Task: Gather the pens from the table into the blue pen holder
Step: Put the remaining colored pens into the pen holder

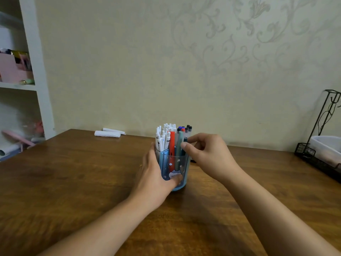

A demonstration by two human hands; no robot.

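Note:
The blue pen holder [181,168] stands upright in the middle of the brown table [73,182]. It is packed with several white pens [163,136], a red pen [172,145], a grey-green pen [179,145] and dark-capped pens [188,128]. My left hand [154,176] wraps the holder's left side, thumb across its front. My right hand [208,154] sits at the holder's right rim, thumb and forefinger pinching a dark pen [185,139] that stands in the holder. A small dark thing shows on the table behind my right hand, mostly hidden.
Two white paper rolls [108,133] lie at the table's far edge by the wall. A black wire rack [321,156] with a white tray stands at the right edge. White shelves [20,85] with pink items are at the left.

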